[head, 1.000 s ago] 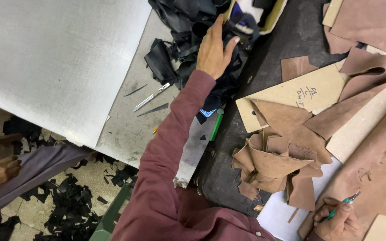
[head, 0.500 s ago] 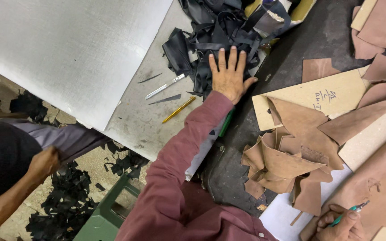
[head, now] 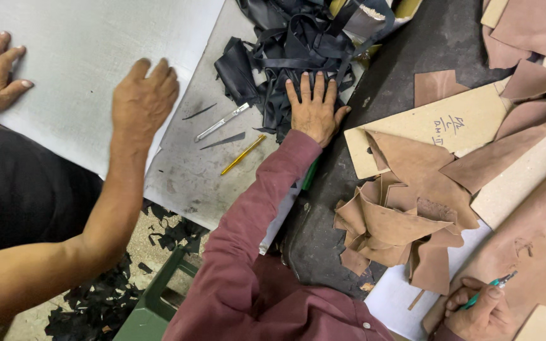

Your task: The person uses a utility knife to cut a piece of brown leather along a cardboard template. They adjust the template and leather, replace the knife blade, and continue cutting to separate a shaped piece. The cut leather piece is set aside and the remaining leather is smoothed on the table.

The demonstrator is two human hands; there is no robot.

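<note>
Flat and spread, the left hand [head: 313, 110] presses on black scraps [head: 298, 53] heaped at the table's far side, gripping nothing. Down at the near right corner, the right hand [head: 478, 309] pinches a green pen [head: 489, 289] over white paper [head: 396, 297]. Brown pieces [head: 399, 221] lie between them. Left of the scraps lie a blade [head: 222, 122] and a yellow pencil [head: 242, 155]; a co-worker's hands [head: 143, 101] rest on a grey sheet [head: 90, 57].

The left hand [head: 313, 108] has slid off the top of the black scrap pile [head: 298, 50] to its near edge, fingers spread flat. A co-worker's two hands [head: 143, 101] now press the grey sheet [head: 90, 57] to its left.
</note>
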